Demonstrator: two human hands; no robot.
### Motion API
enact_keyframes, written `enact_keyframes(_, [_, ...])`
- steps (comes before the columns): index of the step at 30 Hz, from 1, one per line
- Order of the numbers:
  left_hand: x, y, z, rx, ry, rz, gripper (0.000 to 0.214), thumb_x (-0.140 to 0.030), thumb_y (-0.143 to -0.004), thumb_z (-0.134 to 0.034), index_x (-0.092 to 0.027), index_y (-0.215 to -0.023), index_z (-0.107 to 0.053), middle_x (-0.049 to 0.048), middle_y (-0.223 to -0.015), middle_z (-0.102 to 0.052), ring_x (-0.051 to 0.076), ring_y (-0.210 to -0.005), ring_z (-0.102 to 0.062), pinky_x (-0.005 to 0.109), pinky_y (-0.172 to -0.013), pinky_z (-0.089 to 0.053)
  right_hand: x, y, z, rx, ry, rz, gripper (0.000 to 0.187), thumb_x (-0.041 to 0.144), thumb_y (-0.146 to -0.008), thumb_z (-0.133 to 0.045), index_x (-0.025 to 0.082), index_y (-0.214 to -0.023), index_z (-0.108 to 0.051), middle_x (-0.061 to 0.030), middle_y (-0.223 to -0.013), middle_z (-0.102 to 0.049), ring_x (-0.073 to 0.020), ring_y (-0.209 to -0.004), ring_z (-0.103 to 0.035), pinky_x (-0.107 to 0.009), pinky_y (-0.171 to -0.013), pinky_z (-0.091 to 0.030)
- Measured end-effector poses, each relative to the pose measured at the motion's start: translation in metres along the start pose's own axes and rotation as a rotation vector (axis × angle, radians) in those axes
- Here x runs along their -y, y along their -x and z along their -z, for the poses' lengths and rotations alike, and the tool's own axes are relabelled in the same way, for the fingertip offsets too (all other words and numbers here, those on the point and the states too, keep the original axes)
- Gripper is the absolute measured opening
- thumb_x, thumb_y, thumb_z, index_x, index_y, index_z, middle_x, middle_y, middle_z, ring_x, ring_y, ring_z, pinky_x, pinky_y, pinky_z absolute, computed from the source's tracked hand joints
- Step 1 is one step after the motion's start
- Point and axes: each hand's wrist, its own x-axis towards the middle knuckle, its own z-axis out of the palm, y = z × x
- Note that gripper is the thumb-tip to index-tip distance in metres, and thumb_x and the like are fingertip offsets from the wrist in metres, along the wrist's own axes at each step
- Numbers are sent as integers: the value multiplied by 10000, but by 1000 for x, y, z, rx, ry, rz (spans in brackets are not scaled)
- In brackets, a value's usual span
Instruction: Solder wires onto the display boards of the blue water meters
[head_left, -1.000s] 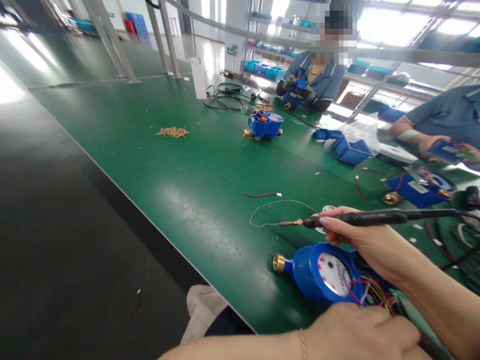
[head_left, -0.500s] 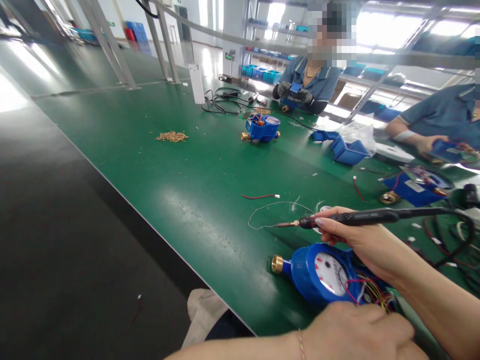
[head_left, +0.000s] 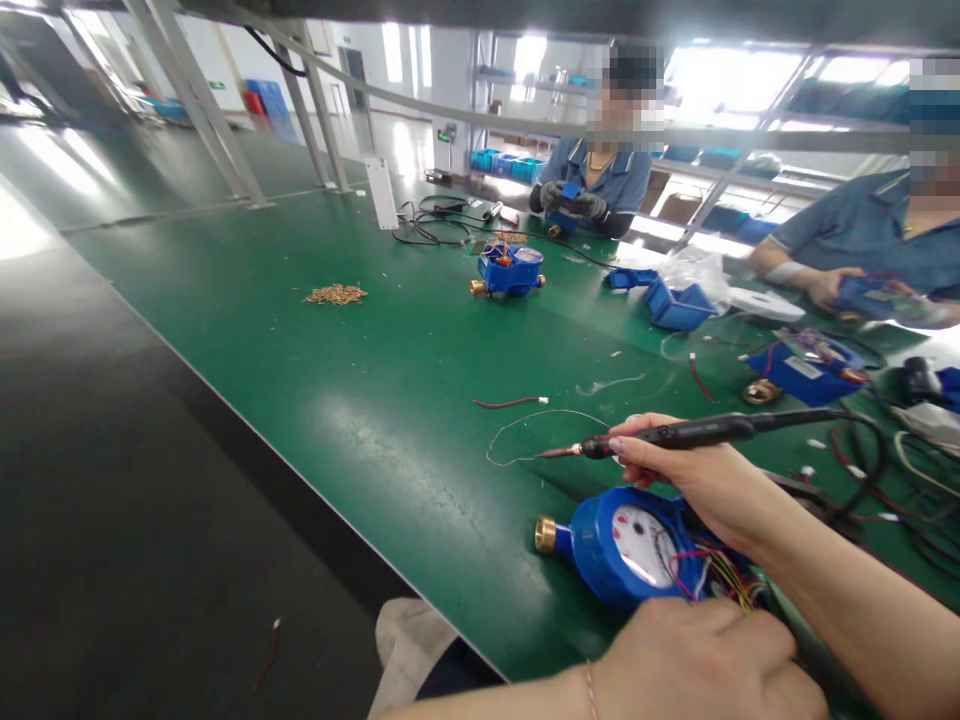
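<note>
My right hand [head_left: 667,465] grips a black soldering iron [head_left: 697,432], its tip pointing left and meeting the end of a thin loop of solder wire [head_left: 491,440] over the table. Below it lies a blue water meter [head_left: 600,545] with a brass threaded end, a white dial and loose coloured wires [head_left: 727,580]. Across the near side of the meter, beside the wires, is my left hand [head_left: 712,660], fingers curled down. Its fingertips and whatever they pinch are hidden from view.
A red wire with a white plug [head_left: 510,403] lies beyond the solder. Another blue meter [head_left: 510,270], a pile of small brass parts [head_left: 335,294] and blue bins [head_left: 679,305] stand farther off. Two co-workers handle meters across the table. Black cables [head_left: 862,480] lie at right.
The view has tilted up slightly, so everything sits a little lower and farther left. A wisp of smoke now drifts above the solder wire. Both hands keep nearly the same pose.
</note>
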Motion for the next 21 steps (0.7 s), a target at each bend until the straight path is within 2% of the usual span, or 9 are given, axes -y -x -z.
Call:
enact_keyframes(6, [0,0,-1,1,-15,1,167,-150,-742,-531,-165,-608,-432,-11,-623,-383,100,-521,-419,224,-419,-235,-2,-2,0,31,1,0,375,448,-665,-726,162,-868,-595,-6,-636,-585,-141,-603,-547,-263,-568,-445])
enact_keyframes(13, [-1,1,-2,-5,8,10,169,-158,-745,-541,-160,-616,-431,-11,-636,-375,102,-545,-406,213,-442,-271,3,4,4,4,-20,10,403,458,-625,-747,154,-852,-612,-7,-631,-581,-135,-598,-525,-249,-564,-419])
enact_keyframes(17, [0,1,0,35,33,1,151,-167,-770,-525,-156,-640,-449,-12,-652,-394,106,-573,-420,213,-477,-316,13,24,18,-63,-50,14,391,476,-647,-741,174,-869,-627,13,-613,-544,-104,-564,-456,-206,-498,-349])
enact_keyframes(21, [1,0,6,169,99,-1,157,-213,-817,-500,-154,-672,-482,-3,-690,-460,119,-609,-449,239,-506,-360,14,60,41,-152,-160,39,324,469,-685,-725,205,-856,-646,-8,-619,-547,-113,-582,-464,-188,-506,-376])
